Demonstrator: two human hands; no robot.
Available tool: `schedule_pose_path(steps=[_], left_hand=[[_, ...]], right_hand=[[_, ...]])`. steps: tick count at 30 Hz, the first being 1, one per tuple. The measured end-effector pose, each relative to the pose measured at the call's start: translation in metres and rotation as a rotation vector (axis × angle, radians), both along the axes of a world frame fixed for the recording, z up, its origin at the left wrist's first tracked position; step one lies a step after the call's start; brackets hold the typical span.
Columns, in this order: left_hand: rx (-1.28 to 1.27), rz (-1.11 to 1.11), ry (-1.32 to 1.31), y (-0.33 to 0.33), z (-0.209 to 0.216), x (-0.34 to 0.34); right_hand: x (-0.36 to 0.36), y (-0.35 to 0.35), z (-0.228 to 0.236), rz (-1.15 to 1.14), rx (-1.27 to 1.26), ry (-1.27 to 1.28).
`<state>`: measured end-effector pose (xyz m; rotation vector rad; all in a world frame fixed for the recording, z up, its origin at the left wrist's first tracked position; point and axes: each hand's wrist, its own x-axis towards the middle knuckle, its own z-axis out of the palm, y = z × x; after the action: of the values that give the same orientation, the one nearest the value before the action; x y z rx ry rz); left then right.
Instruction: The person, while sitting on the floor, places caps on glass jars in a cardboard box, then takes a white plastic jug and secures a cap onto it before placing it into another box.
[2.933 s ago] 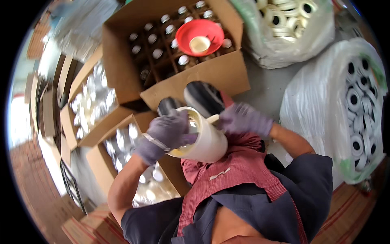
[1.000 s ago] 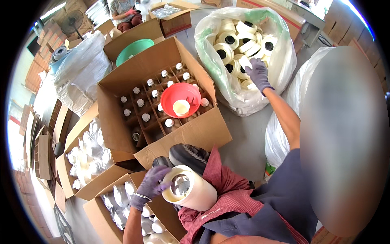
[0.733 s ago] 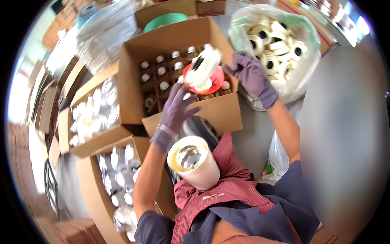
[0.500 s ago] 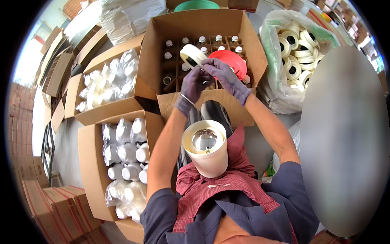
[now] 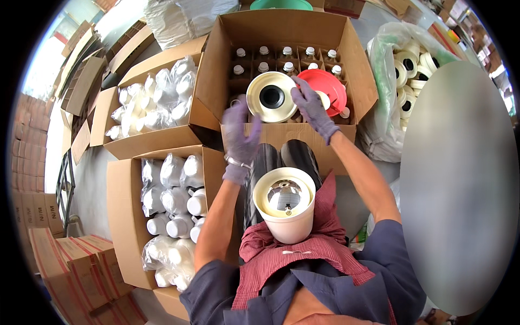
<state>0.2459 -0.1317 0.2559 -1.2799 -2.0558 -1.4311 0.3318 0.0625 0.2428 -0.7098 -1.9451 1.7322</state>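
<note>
A round cream lid (image 5: pixel 255 93) with a black centre faces me above the bottle box. The gloved fingers of my right hand (image 5: pixel 314 108) are closed at its right rim. My left hand (image 5: pixel 240 135), also gloved and slightly blurred, is held empty at the lid's lower left, fingers apart. Just behind my right hand, a red round dish (image 5: pixel 331 86) sits over the bottles with a small pale disc in it. Between my thighs stands a cream cylindrical housing (image 5: pixel 290 225), open at the top, with a shiny reflector and a small bulb inside.
Clear bottles with white caps (image 5: pixel 287 51) fill a divided carton (image 5: pixel 292 24) ahead. To its right is a plastic sack (image 5: pixel 379 130) of cream lids. Cartons of wrapped white parts (image 5: pixel 173 173) stand at left. A grey blurred oval (image 5: pixel 460 189) covers the right side.
The cream lid has turned its face toward me and moved slightly right and down. My left hand has come off it and moved down and left, fingers spreading.
</note>
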Motion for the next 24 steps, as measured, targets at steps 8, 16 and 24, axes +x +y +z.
schedule_pose_path(steps=[8,16,24], left_hand=[[0.421,-0.606,-1.481,-0.024,0.004,0.018],[0.379,-0.202,-1.079,-0.026,0.046,0.041],[0.226,-0.445,-0.714,-0.044,0.040,0.052]], right_hand=[[0.021,-0.035,0.052,0.144,1.337,0.217],[0.050,-0.068,0.073,0.297,0.352,-0.094],[0.040,-0.096,0.077,0.256,0.184,0.150]])
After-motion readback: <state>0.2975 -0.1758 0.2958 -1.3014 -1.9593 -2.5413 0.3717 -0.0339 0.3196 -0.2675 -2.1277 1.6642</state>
